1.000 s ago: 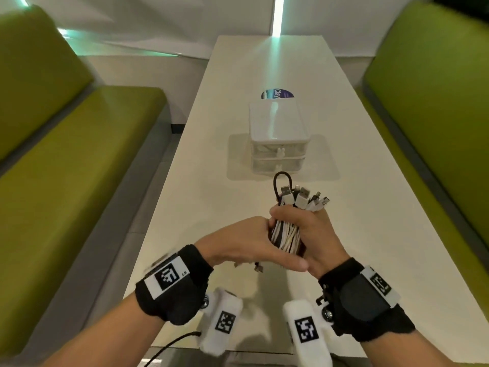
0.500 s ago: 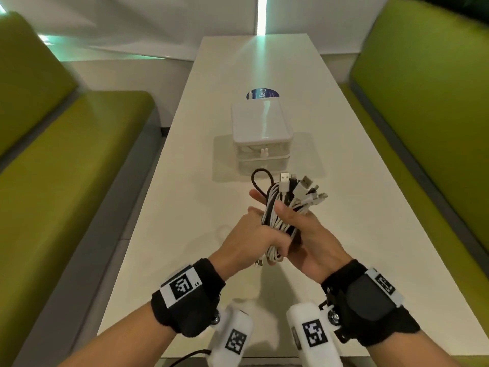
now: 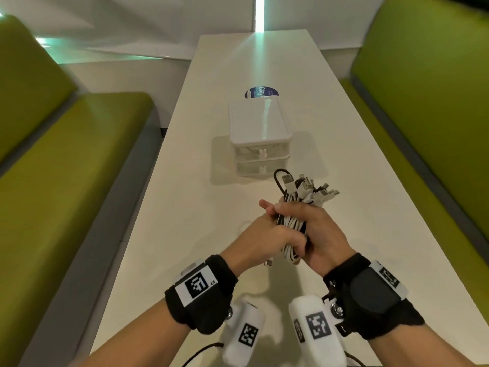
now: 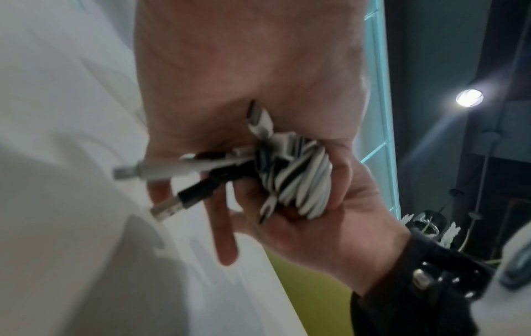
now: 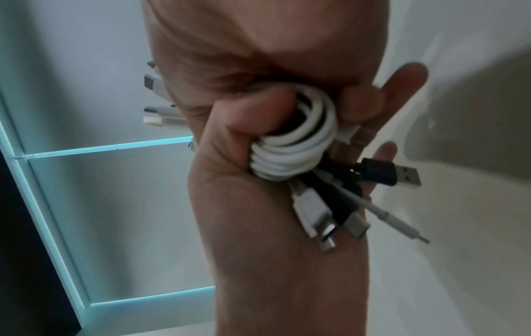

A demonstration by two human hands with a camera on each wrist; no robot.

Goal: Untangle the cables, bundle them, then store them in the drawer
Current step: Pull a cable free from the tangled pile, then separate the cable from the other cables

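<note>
A bundle of white and black cables (image 3: pixel 293 223) is held above the white table (image 3: pixel 185 207), its plugs (image 3: pixel 312 189) fanning out at the far end. My right hand (image 3: pixel 324 226) grips the bundle from the right with curled fingers. My left hand (image 3: pixel 260 234) holds it from the left, thumb (image 5: pixel 252 113) pressed on the coils (image 5: pixel 296 147), fingertips sticking out beyond. More plugs (image 4: pixel 172 204) hang from the near end. The small white drawer unit (image 3: pixel 260 139) stands just beyond, both drawers closed.
A round blue sticker (image 3: pixel 261 91) lies on the table behind the drawer unit. Green benches (image 3: pixel 66 181) line both long sides of the table. Bare tabletop lies to the left and right of the hands.
My left hand has moved from lying across the bundle's near end to holding its left side. The bundle stays in my right hand, plugs now tilted rightward.
</note>
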